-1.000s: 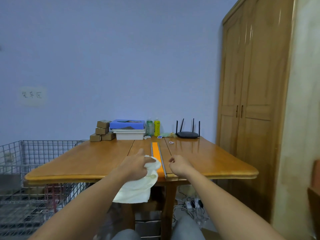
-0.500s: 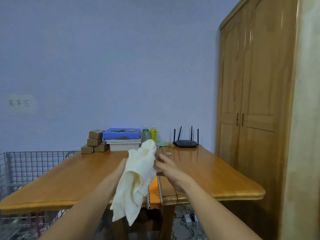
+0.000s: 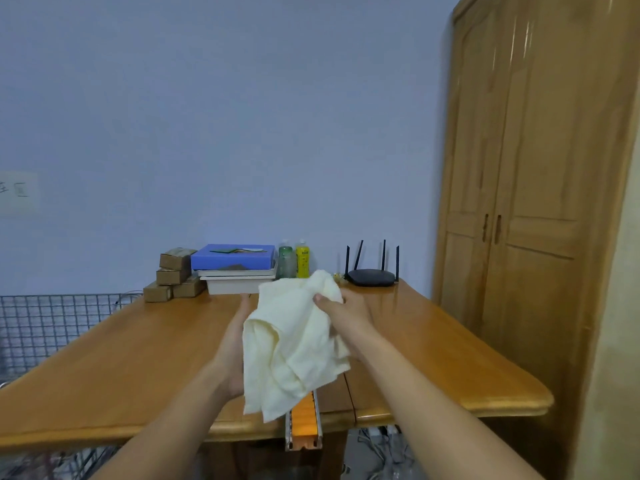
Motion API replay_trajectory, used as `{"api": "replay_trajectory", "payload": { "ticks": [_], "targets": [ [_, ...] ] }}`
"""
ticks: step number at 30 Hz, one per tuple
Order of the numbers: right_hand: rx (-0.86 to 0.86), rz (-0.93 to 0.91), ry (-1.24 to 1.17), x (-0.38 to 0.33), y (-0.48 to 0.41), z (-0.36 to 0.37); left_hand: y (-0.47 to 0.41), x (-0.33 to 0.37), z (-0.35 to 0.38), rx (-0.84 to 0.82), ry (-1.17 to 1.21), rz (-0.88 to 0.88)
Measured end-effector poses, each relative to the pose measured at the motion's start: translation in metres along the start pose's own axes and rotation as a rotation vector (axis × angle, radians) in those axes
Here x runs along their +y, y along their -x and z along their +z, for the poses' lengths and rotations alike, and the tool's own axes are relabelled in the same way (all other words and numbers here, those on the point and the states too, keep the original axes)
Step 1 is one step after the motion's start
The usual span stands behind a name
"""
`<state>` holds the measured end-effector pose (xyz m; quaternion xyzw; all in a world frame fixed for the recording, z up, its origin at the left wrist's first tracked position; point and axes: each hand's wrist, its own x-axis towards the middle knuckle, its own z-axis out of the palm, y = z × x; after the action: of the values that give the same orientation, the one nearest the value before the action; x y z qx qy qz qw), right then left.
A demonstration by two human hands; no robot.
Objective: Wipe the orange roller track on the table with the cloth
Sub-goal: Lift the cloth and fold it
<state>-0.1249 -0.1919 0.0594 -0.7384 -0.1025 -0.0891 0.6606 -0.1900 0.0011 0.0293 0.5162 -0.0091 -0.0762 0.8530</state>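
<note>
- Cream cloth point(image 3: 298, 344) held up above the surface point(image 3: 121, 368), bunched and hanging in loose folds, clear of the wood.
- Right hand point(image 3: 343, 311) pinching the cloth's upper right part, thumb and fingers closed on the fabric: grip narrow, holding the cloth.
- Left hand point(image 3: 232, 344) behind and under the cloth's left side, palm against the fabric, fingertip showing near the top edge; grip mostly hidden by the cloth, so cannot tell how far closed, though in contact with it.
- Orange roller track point(image 3: 304, 419) lying flat along the surface's middle seam, directly below the hanging cloth; only the near end visible, poking slightly past the front edge, with pale rails on either side. Rest of the track hidden behind cloth and hands.
- Cloth's lowest fold hanging just above the visible end of the track, whether touching it cannot be told.
- Surface of glossy honey-coloured wood with rounded edges.
- At the far edge, against the wall: small brown boxes point(image 3: 173, 275) stacked, a blue box point(image 3: 232, 259) on a white tray point(image 3: 235, 284), a green bottle point(image 3: 285, 261) beside a yellow bottle point(image 3: 302, 259), and a black router point(image 3: 371, 277) with upright antennas.
- Wire mesh cage point(image 3: 52, 323) left of the surface.
- Tall wooden wardrobe point(image 3: 526, 202) on the right, doors shut.
- Pale bluish wall point(image 3: 225, 116) behind, a paper note point(image 3: 15, 192) at far left.
- Tangled cables point(image 3: 377, 448) on the floor beneath.
</note>
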Motion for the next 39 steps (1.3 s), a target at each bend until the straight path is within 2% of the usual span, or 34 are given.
{"api": "replay_trajectory", "payload": {
  "ticks": [2,3,5,8,13,18,24,34,39],
  "targets": [
    [0.091,-0.022,0.049,0.001,-0.01,-0.002,0.006,0.013,0.017,-0.053,-0.018,-0.023],
    [0.128,-0.032,0.067,0.001,-0.014,-0.002,0.001,0.017,0.019,-0.044,-0.089,0.03],
    [0.172,-0.062,0.108,0.0,-0.02,0.001,-0.01,0.017,0.026,0.018,-0.262,0.121],
    [0.181,-0.154,0.17,-0.003,-0.022,0.005,-0.024,0.016,0.041,0.184,-0.344,0.23],
    [0.14,-0.317,0.068,0.009,-0.017,0.002,-0.05,0.028,0.04,0.35,-0.257,0.36],
    [0.183,-0.308,-0.163,0.015,-0.008,0.003,-0.059,0.037,0.039,0.342,-0.172,0.427],
    [0.267,-0.363,-0.175,0.022,-0.007,0.007,-0.064,0.034,0.044,0.363,-0.175,0.478],
    [0.317,-0.389,-0.128,0.023,-0.016,0.016,-0.075,0.035,0.024,0.379,-0.069,0.406],
    [0.371,-0.437,-0.014,0.025,-0.019,0.02,-0.075,0.04,0.019,0.418,-0.346,0.267]
  ]
}}
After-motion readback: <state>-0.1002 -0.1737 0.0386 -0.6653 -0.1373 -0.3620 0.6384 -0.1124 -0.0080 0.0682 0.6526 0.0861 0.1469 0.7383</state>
